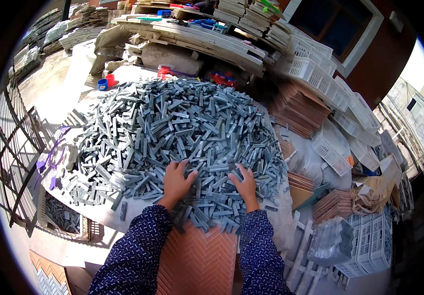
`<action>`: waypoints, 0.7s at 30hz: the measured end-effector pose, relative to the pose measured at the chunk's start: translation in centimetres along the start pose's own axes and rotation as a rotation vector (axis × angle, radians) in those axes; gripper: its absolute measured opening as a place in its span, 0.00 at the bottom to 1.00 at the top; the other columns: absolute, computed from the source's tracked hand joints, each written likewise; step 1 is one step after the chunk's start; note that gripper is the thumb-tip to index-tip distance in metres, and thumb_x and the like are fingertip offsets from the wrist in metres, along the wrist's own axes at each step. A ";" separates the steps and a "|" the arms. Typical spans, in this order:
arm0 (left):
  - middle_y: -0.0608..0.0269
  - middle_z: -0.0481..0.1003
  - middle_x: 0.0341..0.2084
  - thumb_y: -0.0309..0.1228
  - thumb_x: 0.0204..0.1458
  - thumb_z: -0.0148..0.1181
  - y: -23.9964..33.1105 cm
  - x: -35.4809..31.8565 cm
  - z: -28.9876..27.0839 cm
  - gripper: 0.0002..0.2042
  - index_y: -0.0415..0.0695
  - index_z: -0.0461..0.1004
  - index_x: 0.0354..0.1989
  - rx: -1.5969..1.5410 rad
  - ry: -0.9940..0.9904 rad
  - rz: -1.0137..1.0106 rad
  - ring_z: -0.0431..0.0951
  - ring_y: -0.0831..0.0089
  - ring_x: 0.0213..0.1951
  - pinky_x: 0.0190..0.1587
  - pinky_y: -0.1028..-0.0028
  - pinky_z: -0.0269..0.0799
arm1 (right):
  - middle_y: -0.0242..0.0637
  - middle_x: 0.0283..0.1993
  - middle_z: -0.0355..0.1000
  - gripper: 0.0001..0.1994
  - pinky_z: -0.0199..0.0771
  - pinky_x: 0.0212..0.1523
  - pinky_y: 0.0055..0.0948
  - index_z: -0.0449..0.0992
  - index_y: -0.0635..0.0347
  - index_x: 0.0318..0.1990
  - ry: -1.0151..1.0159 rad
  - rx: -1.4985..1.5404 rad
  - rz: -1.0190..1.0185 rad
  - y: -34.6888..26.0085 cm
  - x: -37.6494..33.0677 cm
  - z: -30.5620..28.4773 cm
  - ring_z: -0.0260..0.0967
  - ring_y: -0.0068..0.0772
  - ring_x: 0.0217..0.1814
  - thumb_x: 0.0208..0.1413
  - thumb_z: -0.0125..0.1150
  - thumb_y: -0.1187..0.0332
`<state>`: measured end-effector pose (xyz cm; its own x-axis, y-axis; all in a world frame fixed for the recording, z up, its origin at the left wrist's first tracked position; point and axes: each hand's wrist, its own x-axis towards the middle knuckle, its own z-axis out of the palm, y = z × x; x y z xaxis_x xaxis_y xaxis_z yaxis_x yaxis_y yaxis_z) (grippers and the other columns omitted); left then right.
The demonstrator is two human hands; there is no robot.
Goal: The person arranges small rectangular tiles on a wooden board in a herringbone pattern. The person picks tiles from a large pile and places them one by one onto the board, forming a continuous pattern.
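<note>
Hundreds of small grey stone strips (172,123) lie in one loose heap in front of me, running from my hands out toward 12 o'clock. Both of my hands sit on its near edge: my left hand (176,179) lies flat with fingers spread apart on the strips, gripping nothing that I can see, and my right hand (245,184) rests at about 1 o'clock from it, fingers curled down into the pieces; I cannot tell whether it has any pinched.

Below my wrists, at 6 o'clock, lies an orange herringbone sheet (197,260) between my sleeves, and no grey strips sit on it. Judging by that, nearly all the sorting or laying is left to do; the heap looks barely touched. A basket (64,216) at 8 o'clock holds a few more grey strips.

The heap rests on a pale, dusty table (49,93). Stacks of brown tile sheets (298,110) stand at 2 o'clock, white plastic crates (320,69) are piled just beyond them, and more crates stand at 4 o'clock. Rough slabs and boards (187,34) are stacked at 12 o'clock. A metal grille (15,142) runs along 9 o'clock. It is an open, sunlit workshop with a dark red wall (384,59) at 1 o'clock.
</note>
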<state>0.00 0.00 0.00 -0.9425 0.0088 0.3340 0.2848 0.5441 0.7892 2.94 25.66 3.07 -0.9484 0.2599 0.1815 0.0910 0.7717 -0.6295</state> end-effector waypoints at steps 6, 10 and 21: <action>0.51 0.69 0.39 0.47 0.44 0.63 -0.6 1.4 -2.2 0.24 0.46 0.74 0.46 0.071 -0.089 0.059 0.69 0.54 0.45 0.47 0.61 0.66 | 0.52 0.49 0.69 0.24 0.64 0.55 0.38 0.76 0.58 0.46 0.059 0.228 -0.240 -3.5 -2.2 1.9 0.66 0.52 0.53 0.46 0.67 0.52; 0.50 0.67 0.43 0.41 0.42 0.64 -0.3 1.7 -1.2 0.24 0.45 0.70 0.47 0.113 -0.134 0.076 0.67 0.51 0.46 0.49 0.59 0.64 | 0.43 0.49 0.70 0.23 0.65 0.52 0.37 0.75 0.58 0.46 0.153 0.138 -0.473 -5.4 -4.4 2.8 0.65 0.49 0.53 0.47 0.67 0.53; 0.48 0.67 0.44 0.29 0.39 0.60 -3.8 3.2 0.0 0.22 0.43 0.67 0.47 0.207 -0.107 0.315 0.68 0.48 0.47 0.52 0.59 0.62 | 0.51 0.66 0.56 0.35 0.50 0.63 0.55 0.71 0.62 0.54 0.077 0.051 -0.089 -3.7 -1.1 4.2 0.36 0.63 0.72 0.47 0.61 0.42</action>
<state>-4.10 -2.09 -1.96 -0.8304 0.2845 0.4790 0.5325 0.6580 0.5324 2.38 20.09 2.03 -0.9256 0.2372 0.2950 -0.0101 0.7635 -0.6457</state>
